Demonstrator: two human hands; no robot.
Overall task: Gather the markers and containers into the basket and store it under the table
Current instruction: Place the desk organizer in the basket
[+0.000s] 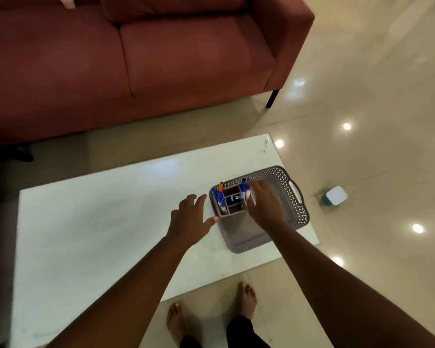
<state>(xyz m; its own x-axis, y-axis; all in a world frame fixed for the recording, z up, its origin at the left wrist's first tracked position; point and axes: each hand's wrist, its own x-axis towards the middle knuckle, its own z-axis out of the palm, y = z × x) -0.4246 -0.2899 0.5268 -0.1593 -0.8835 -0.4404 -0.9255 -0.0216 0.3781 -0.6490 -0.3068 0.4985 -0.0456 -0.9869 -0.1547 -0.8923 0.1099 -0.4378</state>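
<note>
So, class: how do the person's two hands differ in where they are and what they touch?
The left hand is outside the basket, fingers spread, thumb at the organizer's corner. The right hand reaches inside the basket, against the organizer's other side by the markers. Both flank the organizer.

Marker holder (232, 200) in basket (293, 202) on table (106, 209)

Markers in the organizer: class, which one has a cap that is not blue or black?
The orange-capped marker, standing at the organizer's far left corner.
</note>
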